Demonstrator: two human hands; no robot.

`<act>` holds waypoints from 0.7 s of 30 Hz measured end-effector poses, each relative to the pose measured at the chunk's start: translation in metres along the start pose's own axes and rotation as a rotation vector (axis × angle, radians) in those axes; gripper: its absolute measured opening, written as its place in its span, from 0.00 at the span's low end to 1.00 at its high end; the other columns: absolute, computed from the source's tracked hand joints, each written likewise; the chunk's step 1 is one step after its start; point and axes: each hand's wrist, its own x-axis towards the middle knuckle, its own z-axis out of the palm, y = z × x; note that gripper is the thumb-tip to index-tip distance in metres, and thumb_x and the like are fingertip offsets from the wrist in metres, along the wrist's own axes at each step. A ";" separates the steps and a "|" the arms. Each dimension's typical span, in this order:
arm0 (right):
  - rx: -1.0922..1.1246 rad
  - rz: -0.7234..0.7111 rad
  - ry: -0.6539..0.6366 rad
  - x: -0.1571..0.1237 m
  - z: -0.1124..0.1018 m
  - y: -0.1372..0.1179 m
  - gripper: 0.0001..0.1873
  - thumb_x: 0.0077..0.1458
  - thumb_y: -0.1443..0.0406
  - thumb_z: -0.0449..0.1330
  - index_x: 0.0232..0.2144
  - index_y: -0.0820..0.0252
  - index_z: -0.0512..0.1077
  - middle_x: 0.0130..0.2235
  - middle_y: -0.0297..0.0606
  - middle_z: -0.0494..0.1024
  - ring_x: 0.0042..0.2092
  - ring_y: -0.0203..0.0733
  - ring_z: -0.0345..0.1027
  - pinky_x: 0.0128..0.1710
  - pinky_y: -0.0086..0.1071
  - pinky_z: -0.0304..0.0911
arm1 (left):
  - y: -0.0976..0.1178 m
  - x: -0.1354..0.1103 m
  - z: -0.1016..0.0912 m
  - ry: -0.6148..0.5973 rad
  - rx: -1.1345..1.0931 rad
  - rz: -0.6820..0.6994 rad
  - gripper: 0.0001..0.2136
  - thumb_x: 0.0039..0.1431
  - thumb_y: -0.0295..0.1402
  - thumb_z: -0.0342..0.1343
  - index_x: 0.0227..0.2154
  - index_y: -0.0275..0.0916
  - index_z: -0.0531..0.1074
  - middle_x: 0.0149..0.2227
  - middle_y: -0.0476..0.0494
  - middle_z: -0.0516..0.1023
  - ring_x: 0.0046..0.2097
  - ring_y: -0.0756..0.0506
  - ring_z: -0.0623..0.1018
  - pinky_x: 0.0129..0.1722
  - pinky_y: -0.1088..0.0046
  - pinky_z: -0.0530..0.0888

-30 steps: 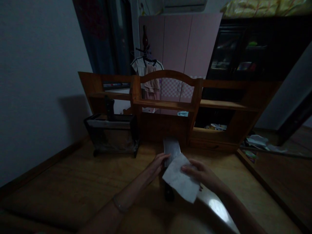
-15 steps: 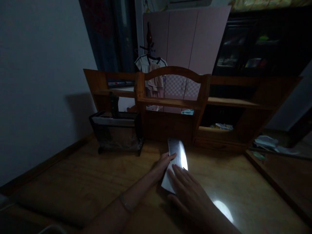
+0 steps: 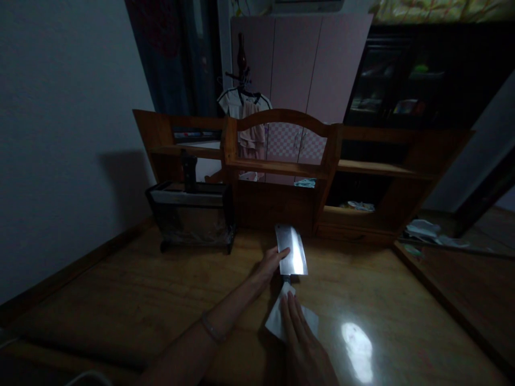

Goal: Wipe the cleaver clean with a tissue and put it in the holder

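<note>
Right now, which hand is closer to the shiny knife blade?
The left hand: its fingertips touch the left edge of the knife blade. The right hand lies nearer the camera, flat on the white paper, just short of the blade.

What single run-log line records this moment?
left hand: steadies cleaver | right hand: presses white tissue | surface: wooden table

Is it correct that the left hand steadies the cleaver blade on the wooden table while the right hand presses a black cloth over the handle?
Not quite. In the head view the cloth under the right hand is white, not black. The left hand does touch the cleaver on the table.
</note>
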 end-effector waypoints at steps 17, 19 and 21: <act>-0.092 -0.054 0.012 -0.008 -0.003 -0.015 0.44 0.51 0.82 0.45 0.65 0.56 0.33 0.65 0.39 0.50 0.64 0.48 0.45 0.59 0.41 0.59 | -0.002 0.004 0.000 -0.050 -0.058 0.002 0.20 0.41 0.40 0.67 0.36 0.31 0.75 0.31 0.42 0.77 0.30 0.48 0.74 0.31 0.76 0.67; -0.061 -0.103 0.040 -0.026 0.000 -0.008 0.42 0.54 0.78 0.49 0.65 0.54 0.35 0.63 0.40 0.56 0.63 0.47 0.50 0.58 0.40 0.60 | 0.002 0.001 0.002 -0.061 -0.067 0.006 0.20 0.43 0.41 0.66 0.37 0.31 0.75 0.32 0.42 0.77 0.30 0.49 0.74 0.31 0.76 0.67; -0.016 -0.101 0.067 -0.041 -0.003 0.000 0.39 0.57 0.75 0.51 0.65 0.49 0.40 0.61 0.37 0.62 0.60 0.45 0.58 0.57 0.36 0.62 | 0.008 -0.002 0.003 -0.085 -0.086 -0.015 0.20 0.47 0.43 0.63 0.37 0.31 0.75 0.32 0.41 0.77 0.30 0.49 0.74 0.30 0.76 0.67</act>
